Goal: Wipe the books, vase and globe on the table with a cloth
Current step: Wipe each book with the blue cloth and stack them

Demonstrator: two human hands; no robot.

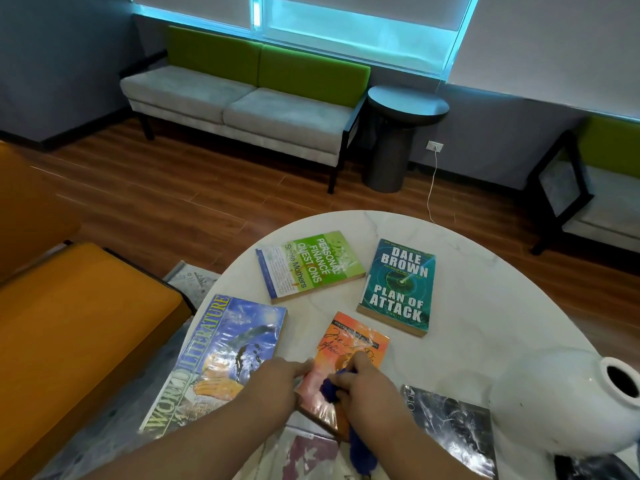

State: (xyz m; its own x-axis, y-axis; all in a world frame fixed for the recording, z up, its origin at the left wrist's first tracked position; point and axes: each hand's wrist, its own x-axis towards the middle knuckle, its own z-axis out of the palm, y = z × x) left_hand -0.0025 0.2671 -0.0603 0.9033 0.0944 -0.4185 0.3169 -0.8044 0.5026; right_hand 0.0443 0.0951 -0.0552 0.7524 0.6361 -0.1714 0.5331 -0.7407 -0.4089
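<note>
Marble table: your left hand held the orange book, your right hand gripped the cloth; a wide stroke risked toppling the nearby vase.

Cloth: deep blue, plain, in the grip of the right hand.
Orange book: under the grip; orange fading to pink, with dark script lettering (glare off the glossy cover washes out part of it).
World Literature book: left of the grip; blue sky-like cover, yellow-green title letters.
Green book: beyond the grip; lime green, white and orange lettering, blue-and-white strip.
Teal book: beyond the grip, to the right; teal, white lettering.
Black book: right of the grip; black with white streaks.
Vase: farther right; plain white.
Table: white, faint grey veining.
</note>
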